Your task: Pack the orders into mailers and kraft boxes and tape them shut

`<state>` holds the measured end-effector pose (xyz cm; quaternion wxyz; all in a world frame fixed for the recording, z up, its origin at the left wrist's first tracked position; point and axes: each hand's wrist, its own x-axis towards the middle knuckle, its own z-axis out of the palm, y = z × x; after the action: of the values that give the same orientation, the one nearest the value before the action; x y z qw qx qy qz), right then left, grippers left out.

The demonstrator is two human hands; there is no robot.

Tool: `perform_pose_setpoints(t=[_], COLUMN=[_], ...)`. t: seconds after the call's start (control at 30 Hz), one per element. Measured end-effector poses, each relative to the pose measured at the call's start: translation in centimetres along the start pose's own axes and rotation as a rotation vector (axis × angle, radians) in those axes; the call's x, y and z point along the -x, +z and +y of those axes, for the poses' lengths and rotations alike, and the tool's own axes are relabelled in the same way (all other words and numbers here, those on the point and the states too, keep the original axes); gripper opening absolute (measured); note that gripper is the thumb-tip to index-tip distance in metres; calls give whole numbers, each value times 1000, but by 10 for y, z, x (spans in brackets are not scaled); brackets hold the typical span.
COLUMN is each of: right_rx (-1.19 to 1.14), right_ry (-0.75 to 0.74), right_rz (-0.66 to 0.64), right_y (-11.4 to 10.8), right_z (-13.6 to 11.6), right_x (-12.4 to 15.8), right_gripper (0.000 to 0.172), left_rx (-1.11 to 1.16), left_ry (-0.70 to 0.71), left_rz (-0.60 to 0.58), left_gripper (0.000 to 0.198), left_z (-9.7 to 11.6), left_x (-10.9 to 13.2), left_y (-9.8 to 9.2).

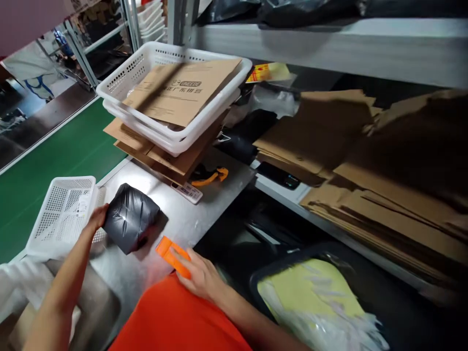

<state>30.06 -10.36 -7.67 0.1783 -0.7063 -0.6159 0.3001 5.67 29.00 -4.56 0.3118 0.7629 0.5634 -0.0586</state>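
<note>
Nearest: orange shirt (179,317), low centre. Right hand (201,273) just beyond it, fingers curled narrow around an orange tool (173,256); kind of tool not clear. Tool's long axis ran slantwise, free end up and to the left, aimed toward the parcel (131,217) but short of it, a small gap between.

Parcel lay left of the right fingers and a little farther out. Black, glossy, boxy; no clear long axis. Left hand (98,217) was the nearer one, already touching: fingers held its left side. Shadow under the near right edge; could not tell whether it rested flat or was tipped up.

Surface: bare metal table (183,222), shiny, open to the right of the parcel. Small white basket (66,200) close on the left, behind the left hand. Yellow sack (310,287) to the right, below table height.

Farther: orange-handled cutter (210,180) beside nested baskets (215,114) set on flat card (161,158), a brown envelope (183,95) on top. Green belt (73,141) ran along the left. Card stacks (318,126) filled the right-hand shelf; black bags (307,9) above.
</note>
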Motion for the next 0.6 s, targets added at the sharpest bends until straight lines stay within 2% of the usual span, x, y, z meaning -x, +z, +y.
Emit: perform_pose_setpoints(t=[0.13, 0.23, 0.3, 0.43, 0.5, 0.6], right_rx=[-17, 7, 31, 60, 58, 27], right_ry=[67, 127, 158, 228, 245, 259], right_rz=[35, 5, -34, -96, -74, 12], right_y=[7, 15, 19, 24, 23, 19], right_z=[8, 9, 2, -24, -35, -44], right_x=[25, 22, 1, -65, -90, -114], right_gripper=[70, 68, 69, 70, 73, 70], left_rx=[-36, -31, -24, -6, 4, 14], left_ry=[18, 24, 23, 24, 40, 68], left_rz=[11, 4, -3, -26, -49, -85], left_gripper=[56, 59, 61, 63, 68, 76], left_z=[3, 1, -1, -2, 0, 5], left_x=[-2, -4, -7, -10, -10, -9], left_y=[-1, 0, 0, 0, -2, -5])
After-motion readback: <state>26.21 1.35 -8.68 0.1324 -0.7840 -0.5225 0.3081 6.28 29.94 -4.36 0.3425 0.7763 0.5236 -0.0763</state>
